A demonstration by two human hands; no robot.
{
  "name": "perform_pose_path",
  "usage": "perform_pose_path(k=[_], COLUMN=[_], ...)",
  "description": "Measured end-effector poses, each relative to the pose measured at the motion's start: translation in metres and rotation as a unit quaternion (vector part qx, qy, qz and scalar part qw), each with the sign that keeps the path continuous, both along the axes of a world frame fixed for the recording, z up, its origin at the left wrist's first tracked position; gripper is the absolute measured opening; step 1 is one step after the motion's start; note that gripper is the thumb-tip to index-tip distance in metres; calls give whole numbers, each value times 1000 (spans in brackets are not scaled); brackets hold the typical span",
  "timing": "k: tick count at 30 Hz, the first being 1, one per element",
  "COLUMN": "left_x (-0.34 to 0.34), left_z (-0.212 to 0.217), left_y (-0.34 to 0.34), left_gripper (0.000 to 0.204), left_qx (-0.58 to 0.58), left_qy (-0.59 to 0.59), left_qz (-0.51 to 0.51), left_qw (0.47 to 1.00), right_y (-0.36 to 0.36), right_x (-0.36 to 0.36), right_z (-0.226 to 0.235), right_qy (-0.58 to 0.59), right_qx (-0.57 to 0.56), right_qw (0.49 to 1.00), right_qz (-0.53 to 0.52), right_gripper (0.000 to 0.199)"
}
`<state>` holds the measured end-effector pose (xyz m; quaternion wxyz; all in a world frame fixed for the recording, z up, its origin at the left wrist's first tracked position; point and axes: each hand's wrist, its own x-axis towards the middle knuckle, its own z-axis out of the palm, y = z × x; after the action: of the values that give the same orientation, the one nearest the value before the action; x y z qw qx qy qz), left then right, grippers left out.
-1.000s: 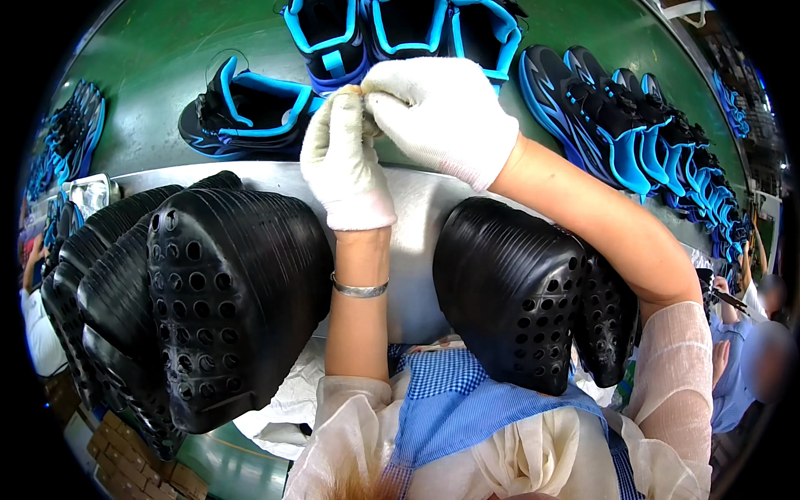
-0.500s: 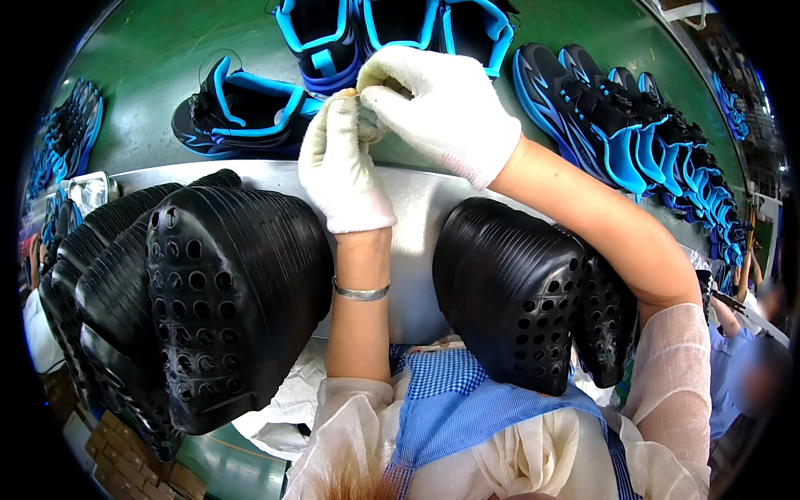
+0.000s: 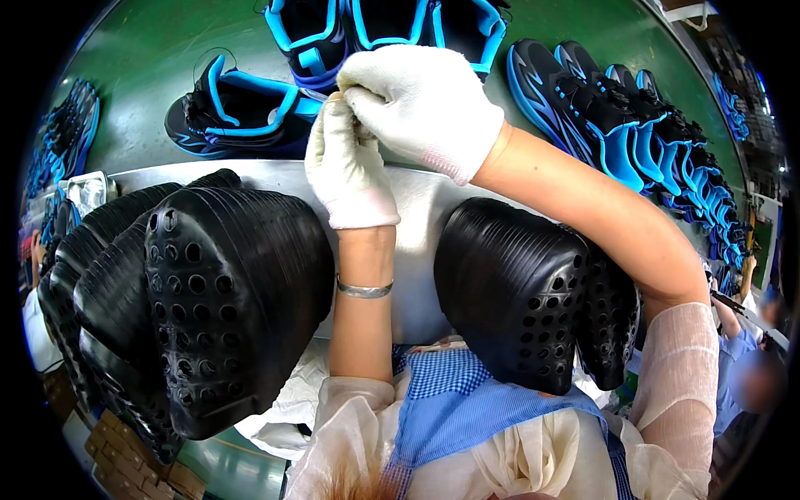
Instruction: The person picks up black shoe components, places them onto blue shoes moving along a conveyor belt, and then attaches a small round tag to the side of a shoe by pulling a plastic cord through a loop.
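My left hand (image 3: 350, 167) and my right hand (image 3: 425, 104), both in white knit gloves, meet fingertip to fingertip over the near edge of the green work surface. Each is closed in a pinch; whatever lies between the fingers is hidden or too small to make out. Just beyond them stands a black shoe with bright blue lining (image 3: 310, 62), one of several across the top. Left of my hands another black and blue shoe (image 3: 242, 121) sits sideways, a thin dark loop rising from its collar. The right hand partly covers the left fingertips.
Nested stacks of black, perforated plastic shells (image 3: 242, 283) stand at my left, and more black shells (image 3: 512, 292) at my right. A long row of black and blue shoes (image 3: 575, 108) runs along the right of the green surface (image 3: 142, 92). Other people are at the far right.
My right hand has moved a little left and its fingers have curled further over the left fingertips. The left hand has shifted slightly right. Both hands remain together.
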<state>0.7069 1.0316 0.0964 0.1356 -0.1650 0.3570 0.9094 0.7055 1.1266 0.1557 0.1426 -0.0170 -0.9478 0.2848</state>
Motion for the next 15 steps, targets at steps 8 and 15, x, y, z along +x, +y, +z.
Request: perform_pose_path(k=[8,15], left_x=[-6,-2], left_z=[-9,-8], left_y=[-3,-1], left_gripper=[19,17], left_qx=[49,48], left_qy=[15,18], left_qz=[-17,-35], left_qw=[999,998], right_y=[2,6], right_x=[3,3], right_z=[-1,1], right_qy=[-61,-83], right_qx=[-67,-85], right_qw=[996,993], right_qz=[-11,-26], right_gripper=[17,20])
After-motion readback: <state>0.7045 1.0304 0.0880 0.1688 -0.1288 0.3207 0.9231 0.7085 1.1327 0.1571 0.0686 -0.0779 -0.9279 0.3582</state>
